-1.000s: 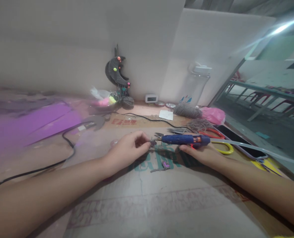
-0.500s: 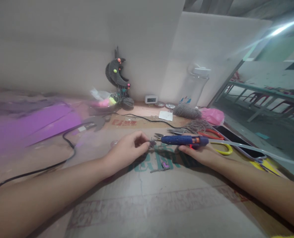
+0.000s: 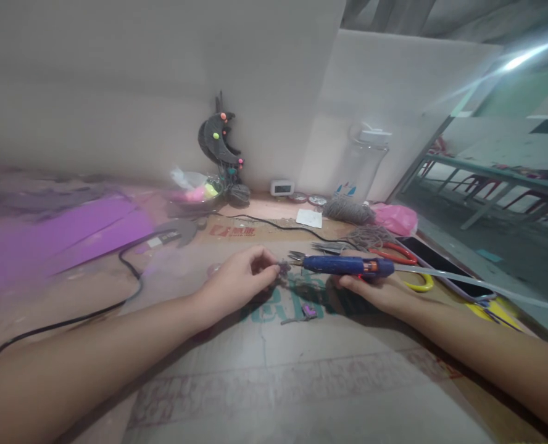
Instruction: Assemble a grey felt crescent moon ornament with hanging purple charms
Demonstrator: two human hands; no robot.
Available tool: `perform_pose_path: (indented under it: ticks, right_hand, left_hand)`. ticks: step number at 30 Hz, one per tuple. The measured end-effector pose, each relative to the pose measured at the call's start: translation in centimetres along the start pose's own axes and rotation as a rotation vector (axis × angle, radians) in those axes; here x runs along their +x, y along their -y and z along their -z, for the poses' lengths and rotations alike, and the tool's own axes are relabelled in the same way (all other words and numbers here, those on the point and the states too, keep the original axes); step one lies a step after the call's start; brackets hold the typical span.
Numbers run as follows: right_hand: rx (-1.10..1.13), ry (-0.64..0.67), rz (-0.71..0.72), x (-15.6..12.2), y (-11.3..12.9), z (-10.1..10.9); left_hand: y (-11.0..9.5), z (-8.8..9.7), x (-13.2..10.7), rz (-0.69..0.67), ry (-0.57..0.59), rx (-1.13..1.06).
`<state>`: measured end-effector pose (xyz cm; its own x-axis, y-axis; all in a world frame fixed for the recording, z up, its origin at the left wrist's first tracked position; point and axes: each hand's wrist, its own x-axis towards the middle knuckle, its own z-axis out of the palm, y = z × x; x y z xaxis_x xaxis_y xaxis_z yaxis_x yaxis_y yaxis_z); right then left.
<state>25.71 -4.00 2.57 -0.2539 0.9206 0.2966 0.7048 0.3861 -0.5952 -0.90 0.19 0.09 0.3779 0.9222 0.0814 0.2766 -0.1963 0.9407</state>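
Hands at mid-table. We pinch a small dark piece (image 3: 284,267) between thumb and fingertips of our left hand (image 3: 237,280), just above the cardboard sheet (image 3: 302,370). Our right hand (image 3: 371,290) wraps under a blue glue gun (image 3: 343,266), fingers closed on its body, nozzle pointing left at the piece (actual contact too small to confirm). A clear glue stick (image 3: 463,280) trails from the gun's rear. A purple scrap (image 3: 307,310) lies on the cardboard near the nozzle. Behind the gun we note scissors (image 3: 401,253) and a phone (image 3: 440,262). A black cable (image 3: 130,277) runs off left.
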Motion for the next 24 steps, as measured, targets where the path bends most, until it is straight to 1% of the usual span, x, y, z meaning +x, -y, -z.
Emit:
perform_pose_path:
  ticks: [3, 6, 9, 12, 13, 15, 19, 22, 24]
  right_hand:
    - [0.092, -0.041, 0.008, 0.3, 0.3, 0.4]
    - [0.119, -0.151, -0.034, 1.1, 0.7, 1.2]
    - [0.039, -0.214, -0.143, 2.5, 0.3, 2.2]
    - [-0.105, -0.261, -0.249, 4.5, -1.3, 3.1]
    - [-0.174, -0.256, -0.285, 5.3, -2.1, 3.3]
    - [-0.293, -0.189, -0.352, 7.0, -3.6, 3.4]
    - [-0.347, -0.172, -0.373, 10.4, -6.2, 2.7]
    - [-0.391, -0.155, -0.391, 11.8, -7.2, 2.2]
    - [-0.43, -0.133, -0.391, 11.9, -7.4, 2.3]
  left_hand:
    - [0.1, 0.0, 0.0, -0.025, 0.04, 0.017]
    - [0.3, 0.0, 0.1, -0.037, 0.065, 0.034]
    - [0.6, 0.1, 0.2, -0.053, 0.069, 0.057]
    - [0.6, 0.2, 0.3, -0.066, 0.071, 0.093]
    - [0.6, 0.2, 0.3, -0.069, 0.073, 0.104]
    - [0.6, 0.2, 0.3, -0.079, 0.08, 0.118]
    - [0.5, 0.1, 0.3, -0.076, 0.085, 0.117]
    - [0.5, 0.1, 0.3, -0.067, 0.088, 0.124]
    - [0.5, 0.1, 0.3, -0.067, 0.092, 0.124]
